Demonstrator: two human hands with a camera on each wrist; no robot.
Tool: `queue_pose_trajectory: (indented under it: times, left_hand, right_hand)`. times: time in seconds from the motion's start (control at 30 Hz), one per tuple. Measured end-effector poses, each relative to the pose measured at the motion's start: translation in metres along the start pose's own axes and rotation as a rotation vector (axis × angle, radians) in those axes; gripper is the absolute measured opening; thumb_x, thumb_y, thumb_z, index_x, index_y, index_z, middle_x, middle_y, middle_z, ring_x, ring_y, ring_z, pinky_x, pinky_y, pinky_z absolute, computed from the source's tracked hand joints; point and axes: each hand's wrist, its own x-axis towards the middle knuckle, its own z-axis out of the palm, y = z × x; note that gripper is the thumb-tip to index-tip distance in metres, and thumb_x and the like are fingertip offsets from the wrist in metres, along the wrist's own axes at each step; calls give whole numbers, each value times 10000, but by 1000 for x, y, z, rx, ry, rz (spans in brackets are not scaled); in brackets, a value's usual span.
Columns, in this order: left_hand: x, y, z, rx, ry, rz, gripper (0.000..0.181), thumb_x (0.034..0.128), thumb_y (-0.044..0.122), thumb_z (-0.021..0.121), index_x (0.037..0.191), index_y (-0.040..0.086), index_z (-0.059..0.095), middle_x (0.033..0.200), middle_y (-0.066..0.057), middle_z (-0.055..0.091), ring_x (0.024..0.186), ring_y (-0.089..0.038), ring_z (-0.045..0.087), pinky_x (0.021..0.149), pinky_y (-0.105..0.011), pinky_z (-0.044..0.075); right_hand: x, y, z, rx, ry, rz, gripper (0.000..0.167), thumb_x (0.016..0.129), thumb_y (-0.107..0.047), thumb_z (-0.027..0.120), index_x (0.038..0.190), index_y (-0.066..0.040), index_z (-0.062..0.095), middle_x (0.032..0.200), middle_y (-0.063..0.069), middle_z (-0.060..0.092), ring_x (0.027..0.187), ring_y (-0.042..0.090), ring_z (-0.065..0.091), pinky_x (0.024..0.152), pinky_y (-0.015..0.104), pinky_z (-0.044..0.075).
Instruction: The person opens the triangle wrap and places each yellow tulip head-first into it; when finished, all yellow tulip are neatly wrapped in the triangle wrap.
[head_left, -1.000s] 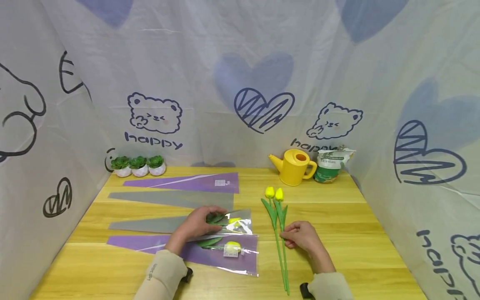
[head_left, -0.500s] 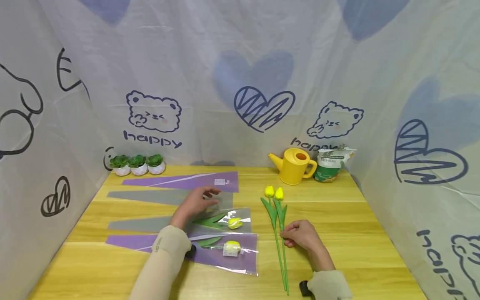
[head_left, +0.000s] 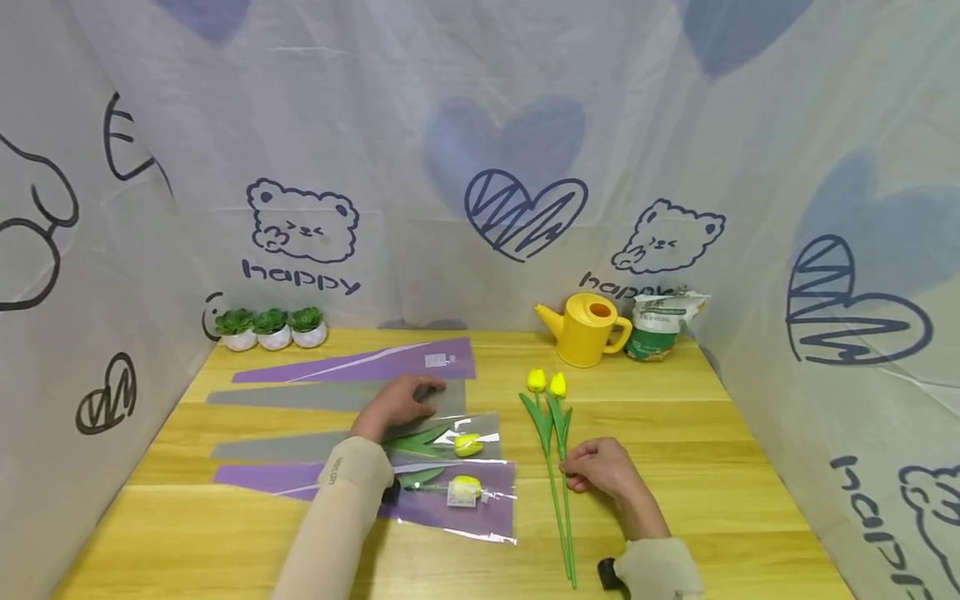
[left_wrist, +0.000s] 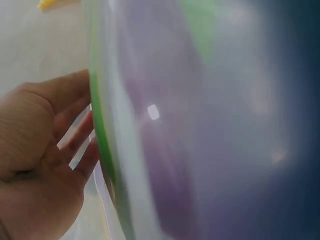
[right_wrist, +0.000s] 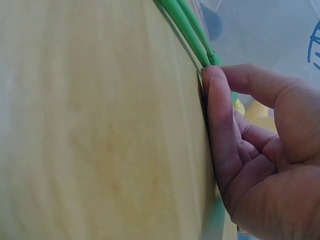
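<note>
Grip first: right hand (head_left: 600,468) pinches one tulip (head_left: 561,442) between thumb and index, just below the leaves. Tulip lies flat in front of the watering can (head_left: 587,329), yellow bloom toward it. Looks artificial: smooth plastic-like stem, probably light, bendy, prone to roll. Best hold is mid-stem; bloom likely squashes. Second tulip (head_left: 545,433) lies close alongside, also in front of the can.

Left hand (head_left: 399,402): fingers parted, loosely bent, over the plain gray sleeve (head_left: 300,396), left of and nearer than the can. Can't tell if it touches. Sleeve is a thin flat wedge, probably slick film that creases; I'd take the wide end's edge.

Other film, all left of the can: empty purple sleeve (head_left: 390,362); filled gray sleeve (head_left: 300,444) and filled purple sleeve (head_left: 427,512), glossy, one tulip in each.

Further out: round-leaved succulents (head_left: 272,329) in white pots, far left of can; crumpled-top bag (head_left: 656,340) right beside it. Tabletop (head_left: 697,475) is wood-grain.
</note>
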Motion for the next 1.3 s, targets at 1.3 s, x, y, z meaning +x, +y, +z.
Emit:
queue_pose_trajectory:
  times: [1.3]
  left_hand:
    - [6, 25, 4, 68, -21, 53, 532, 847, -43, 742, 1366, 34, 656, 1376, -156, 670, 1319, -379, 581, 1138, -528, 436]
  right_hand:
    - [-1, 0, 0, 7, -10, -16, 112, 869, 6, 769, 931, 60, 694, 737, 126, 718, 603, 165, 700, 581, 294, 602]
